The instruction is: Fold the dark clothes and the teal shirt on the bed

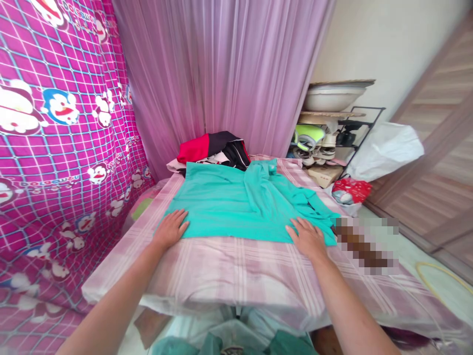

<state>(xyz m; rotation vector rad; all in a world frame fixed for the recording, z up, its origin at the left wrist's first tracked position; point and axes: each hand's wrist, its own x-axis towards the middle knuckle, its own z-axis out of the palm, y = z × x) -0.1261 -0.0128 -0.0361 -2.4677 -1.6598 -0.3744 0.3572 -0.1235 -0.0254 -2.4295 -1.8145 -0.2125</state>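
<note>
A turquoise shirt (218,197) lies spread over a table covered by a pink-and-white plaid cloth (240,271). Its right part is folded over and wrinkled, with a loose piece hanging toward the table's right side. My left hand (172,228) rests flat on the shirt's near left corner, fingers stretched out. On the near edge at the right, my right hand (306,236) lies with its fingers spread on the fabric. Neither hand grips anything.
Behind the shirt is a pile of red and black clothes (214,148). Purple curtains (221,74) hang at the back, a pink patterned curtain (74,148) at the left. A rack (354,143) with shoes, a white basin (334,97) and bags (351,191) stand at the right.
</note>
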